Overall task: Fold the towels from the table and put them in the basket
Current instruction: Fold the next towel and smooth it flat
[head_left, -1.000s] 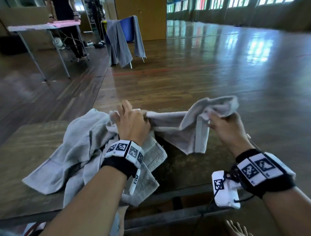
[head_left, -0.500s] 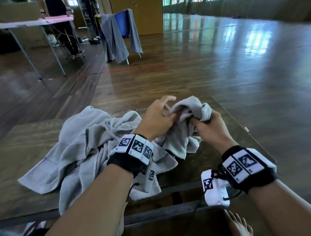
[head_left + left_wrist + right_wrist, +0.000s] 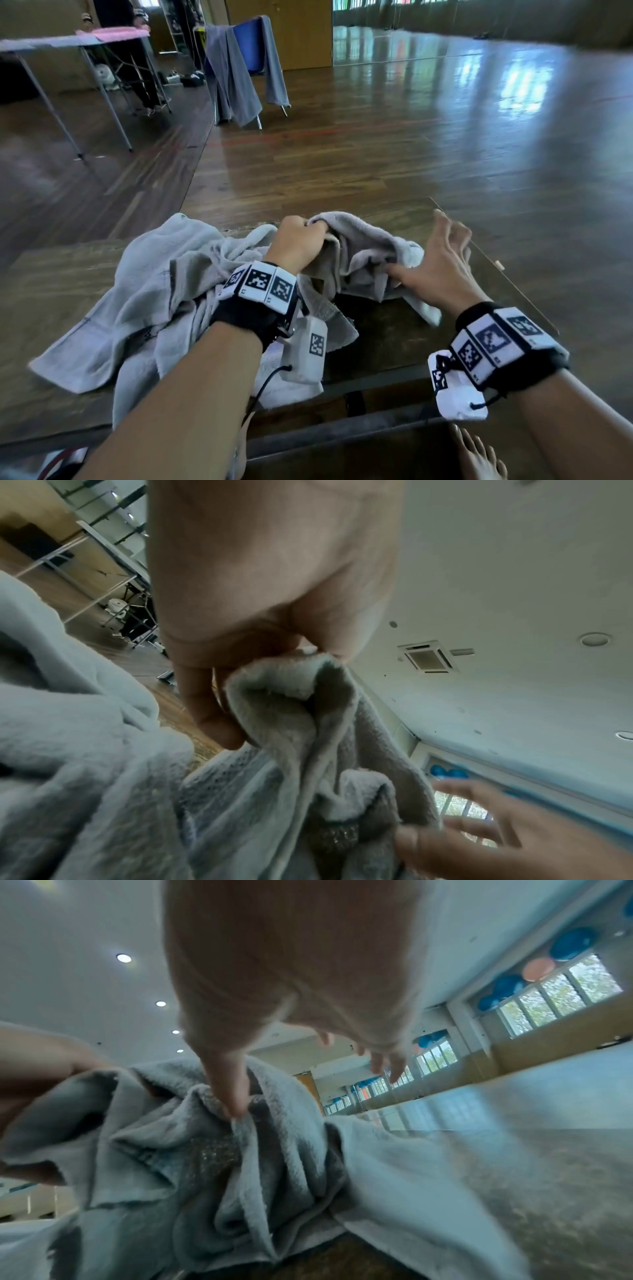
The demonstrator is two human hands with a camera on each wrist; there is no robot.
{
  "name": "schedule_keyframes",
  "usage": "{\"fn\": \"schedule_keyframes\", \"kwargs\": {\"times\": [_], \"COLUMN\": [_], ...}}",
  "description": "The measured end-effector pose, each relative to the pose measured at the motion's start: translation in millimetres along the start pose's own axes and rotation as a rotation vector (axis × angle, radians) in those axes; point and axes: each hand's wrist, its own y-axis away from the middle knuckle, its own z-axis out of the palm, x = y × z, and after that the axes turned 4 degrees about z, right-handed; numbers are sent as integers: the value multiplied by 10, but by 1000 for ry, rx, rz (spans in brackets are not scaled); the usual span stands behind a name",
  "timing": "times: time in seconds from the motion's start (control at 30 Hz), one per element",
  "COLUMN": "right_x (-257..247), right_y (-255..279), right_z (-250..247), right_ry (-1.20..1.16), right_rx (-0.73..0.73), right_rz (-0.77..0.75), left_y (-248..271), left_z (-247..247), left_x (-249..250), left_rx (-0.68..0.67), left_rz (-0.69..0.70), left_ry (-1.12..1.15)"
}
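A small grey towel (image 3: 363, 253) hangs bunched above the wooden table (image 3: 394, 329). My left hand (image 3: 298, 240) grips its gathered top edge in a fist; the left wrist view shows the towel (image 3: 308, 723) pinched under my left hand's fingers (image 3: 205, 710). My right hand (image 3: 438, 260) is beside the towel's right side with fingers spread and straight. Its thumb touches the towel (image 3: 171, 1150) in the right wrist view. A larger pale grey towel (image 3: 137, 301) lies crumpled on the table's left half. No basket is in view.
The table's right corner and near edge (image 3: 513, 287) are close to my right wrist. A blue chair draped with grey towels (image 3: 236, 65) stands on the floor behind. A folding table with pink cloth (image 3: 85, 37) is at far left, a person behind it.
My right hand has let go of the small towel and spread its fingers. My left hand now holds the gathered edge alone, having taken it from the right.
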Motion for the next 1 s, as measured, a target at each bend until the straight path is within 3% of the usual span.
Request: {"fn": "schedule_keyframes", "kwargs": {"times": [0.1, 0.23, 0.3, 0.4, 0.57, 0.7, 0.77, 0.9, 1.0], "right_x": [-110, -183, -158, -121, -98, -142, -175, -244, -222], "right_y": [46, 78, 44, -11, -13, -10, -12, -12, -30], "right_z": [32, 109, 127, 73, -10, -47, -45, -55, -30], "right_ry": [-86, -133, -142, -70, 37, -166, -226, -435, -483], "right_rx": [1, -126, -94, -68, 7, 49, 25, -36, -11], "right_rz": [-279, -333, -304, -224, -170, -151, -161, -139, -140], "left_y": [32, 102, 120, 82, 1, 55, 97, 192, 182], "left_z": [21, 91, 124, 105, -21, -29, -1, 112, 159], "left_x": [63, 179, 177, 101, 61, -9, -14, 42, 61], "left_rx": [-109, -275, -231, -37, 156, 266, 218, -1, 80], "left_rz": [-47, 9, 100, 210, 166, 276, 386, 486, 506], "left_ry": [48, 147, 36, -44, 100, -312, -456, -474, -411]}}
